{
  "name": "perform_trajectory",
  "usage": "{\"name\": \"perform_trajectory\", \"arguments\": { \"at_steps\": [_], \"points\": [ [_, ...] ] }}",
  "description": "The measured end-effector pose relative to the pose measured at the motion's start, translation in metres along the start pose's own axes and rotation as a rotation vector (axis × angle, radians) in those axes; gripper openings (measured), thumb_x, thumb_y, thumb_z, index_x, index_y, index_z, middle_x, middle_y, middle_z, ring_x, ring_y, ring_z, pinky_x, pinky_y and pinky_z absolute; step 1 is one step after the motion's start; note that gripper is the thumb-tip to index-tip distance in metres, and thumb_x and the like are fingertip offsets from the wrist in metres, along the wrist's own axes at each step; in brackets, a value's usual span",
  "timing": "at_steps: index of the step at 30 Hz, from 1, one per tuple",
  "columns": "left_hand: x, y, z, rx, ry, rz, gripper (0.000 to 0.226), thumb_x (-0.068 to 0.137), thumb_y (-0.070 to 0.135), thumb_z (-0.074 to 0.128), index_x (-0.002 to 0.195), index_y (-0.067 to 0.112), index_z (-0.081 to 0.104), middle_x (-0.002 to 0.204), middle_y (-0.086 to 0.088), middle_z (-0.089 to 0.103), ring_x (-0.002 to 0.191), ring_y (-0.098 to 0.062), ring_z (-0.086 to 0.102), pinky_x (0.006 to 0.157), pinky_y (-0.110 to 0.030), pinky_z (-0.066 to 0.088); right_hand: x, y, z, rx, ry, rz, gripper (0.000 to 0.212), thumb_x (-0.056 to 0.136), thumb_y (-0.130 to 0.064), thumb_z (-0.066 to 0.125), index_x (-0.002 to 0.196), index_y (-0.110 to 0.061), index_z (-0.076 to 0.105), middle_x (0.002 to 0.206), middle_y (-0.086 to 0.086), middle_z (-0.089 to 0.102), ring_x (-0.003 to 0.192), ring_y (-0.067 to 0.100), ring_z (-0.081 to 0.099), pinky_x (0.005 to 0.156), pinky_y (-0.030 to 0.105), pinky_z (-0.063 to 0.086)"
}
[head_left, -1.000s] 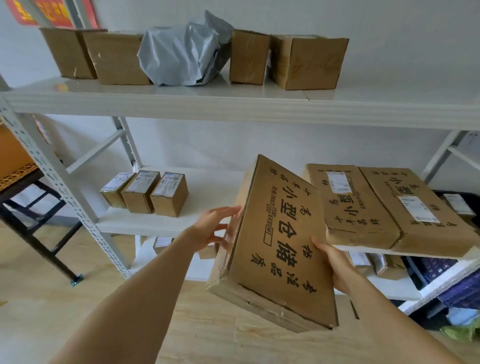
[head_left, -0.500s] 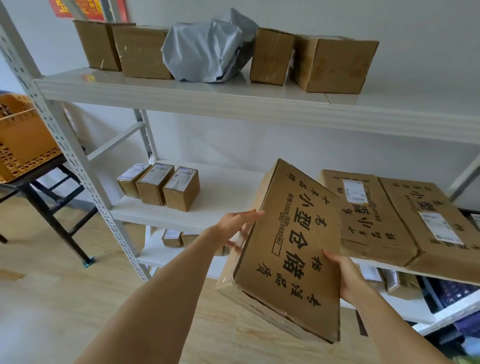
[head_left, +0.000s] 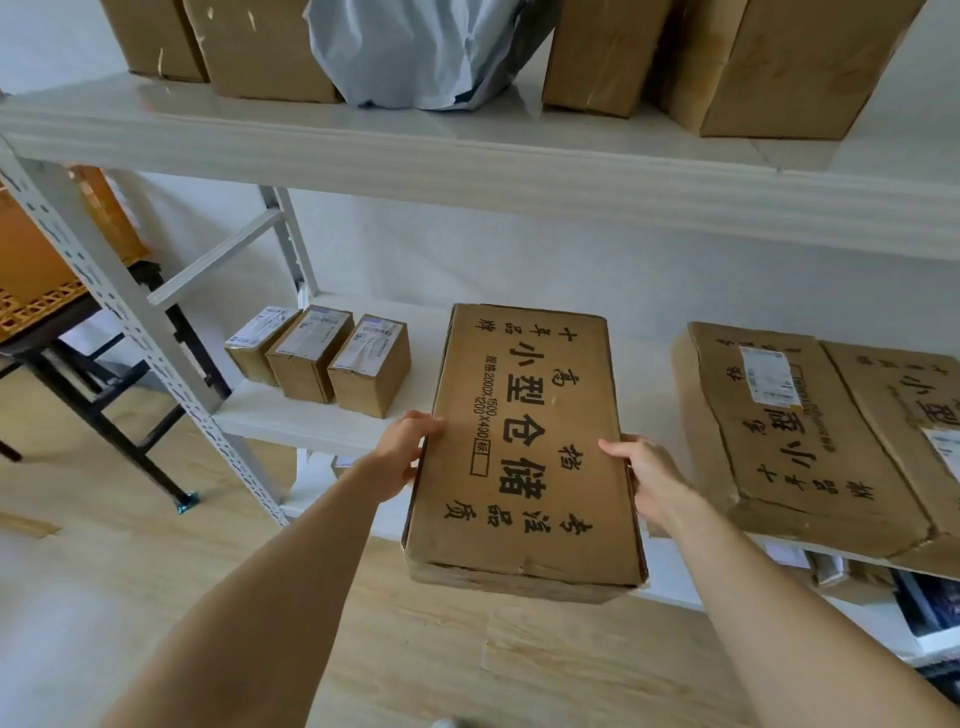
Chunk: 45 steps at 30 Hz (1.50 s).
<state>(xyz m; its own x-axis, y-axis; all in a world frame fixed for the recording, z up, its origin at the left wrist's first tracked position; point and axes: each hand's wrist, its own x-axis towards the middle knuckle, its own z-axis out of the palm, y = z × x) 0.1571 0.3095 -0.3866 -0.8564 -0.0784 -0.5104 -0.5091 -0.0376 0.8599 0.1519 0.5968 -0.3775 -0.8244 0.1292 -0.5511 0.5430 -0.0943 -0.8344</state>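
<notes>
A long flat cardboard box (head_left: 524, 447) with black printed characters lies lengthwise on the white middle shelf (head_left: 322, 421), its near end sticking out past the shelf's front edge. My left hand (head_left: 402, 457) grips its left side with the thumb over the top edge. On the opposite side, my right hand (head_left: 647, 480) holds the box, thumb lying on the top face. The fingers of both hands are hidden under or behind the box.
Three small labelled boxes (head_left: 322, 358) stand left of it on the same shelf. Two more long boxes (head_left: 810, 436) lie to the right. The upper shelf (head_left: 467, 171) carries brown boxes and a grey bag (head_left: 415, 47). An orange crate (head_left: 47, 260) sits on a black stand at left.
The box was tilted in the air in front of the shelf; now it lies level on the middle shelf, moved left away from the two long boxes. Both hands still hold it.
</notes>
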Motion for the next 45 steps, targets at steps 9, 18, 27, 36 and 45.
{"name": "perform_trajectory", "arguments": {
  "at_steps": [9,18,27,36,45],
  "points": [
    [0.093,0.048,-0.047,0.004,-0.031,-0.034,0.032,0.101,0.013,0.051,0.131,0.024,0.058,0.111,-0.012,0.072,0.099,-0.027,0.07,0.076,-0.039,0.058,0.083,-0.023,0.078,0.015,-0.004,0.062,0.025,0.099,-0.014,0.058,0.122,-0.008,0.055,0.109,0.014,0.068,0.097,0.028,0.066,0.074,0.039,0.052],
    [0.162,0.061,-0.043,0.068,0.009,-0.087,0.036,0.099,0.006,0.053,0.135,0.009,0.05,0.109,-0.012,0.065,0.095,-0.025,0.065,0.072,-0.035,0.054,0.139,-0.038,0.098,0.016,0.085,0.061,0.037,0.099,-0.017,0.058,0.134,-0.008,0.053,0.104,0.008,0.066,0.098,0.026,0.063,0.087,0.042,0.05],
    [0.184,0.062,-0.036,0.191,-0.025,-0.096,0.048,0.099,0.001,0.047,0.144,0.017,0.043,0.111,-0.008,0.067,0.097,-0.026,0.066,0.076,-0.039,0.057,0.168,-0.033,0.108,-0.003,0.12,0.046,0.048,0.099,-0.025,0.056,0.145,-0.013,0.046,0.133,0.009,0.061,0.115,0.025,0.059,0.101,0.042,0.047],
    [0.212,0.072,-0.037,0.333,0.05,-0.046,0.048,0.101,0.001,0.047,0.146,0.014,0.043,0.129,-0.012,0.062,0.114,-0.031,0.062,0.098,-0.051,0.053,0.201,-0.041,0.117,-0.093,0.132,0.028,0.043,0.101,-0.016,0.053,0.143,-0.011,0.05,0.136,0.011,0.06,0.123,0.029,0.056,0.109,0.046,0.043],
    [0.209,0.084,-0.016,0.475,0.176,0.043,0.073,0.094,-0.007,0.047,0.157,0.023,0.023,0.148,-0.008,0.048,0.117,-0.029,0.06,0.09,-0.045,0.057,0.204,-0.049,0.112,-0.121,0.14,0.03,0.052,0.098,-0.011,0.056,0.148,-0.01,0.042,0.149,0.01,0.047,0.136,0.029,0.045,0.115,0.047,0.036]
  ]
}}
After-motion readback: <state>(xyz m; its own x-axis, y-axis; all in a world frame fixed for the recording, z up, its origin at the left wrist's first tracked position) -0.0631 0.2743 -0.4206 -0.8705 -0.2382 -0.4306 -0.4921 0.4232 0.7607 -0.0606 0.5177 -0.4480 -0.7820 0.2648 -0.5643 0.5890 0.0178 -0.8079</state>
